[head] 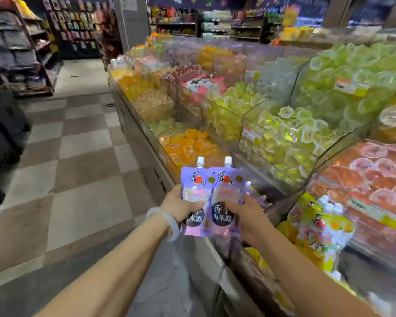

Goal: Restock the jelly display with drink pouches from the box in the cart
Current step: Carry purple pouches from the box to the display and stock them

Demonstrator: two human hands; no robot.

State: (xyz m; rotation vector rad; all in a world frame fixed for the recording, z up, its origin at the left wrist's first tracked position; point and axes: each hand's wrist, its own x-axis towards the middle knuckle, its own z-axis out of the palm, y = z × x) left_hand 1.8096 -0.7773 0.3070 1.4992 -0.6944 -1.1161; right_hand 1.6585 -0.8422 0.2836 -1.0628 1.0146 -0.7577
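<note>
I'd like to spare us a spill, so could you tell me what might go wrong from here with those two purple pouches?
1. The left hand and right hand grip the two purple drink pouches by their lower halves only; the overlapping pair could slide apart and drop.
2. They are held above the display's front edge, so a dropped pouch might fall to the tiled floor.
3. The yellow pouches look crowded and might topple if nudged.

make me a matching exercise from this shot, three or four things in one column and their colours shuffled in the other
Things:
1. pouches held by the left hand and right hand
2. pouches in the near bin
3. bracelet
4. pouch caps

Colours:
A. yellow
B. pale translucent
C. purple
D. white

Pairs: 1 purple pouches C; 2 yellow pouches A; 3 bracelet B; 4 caps D.
</note>
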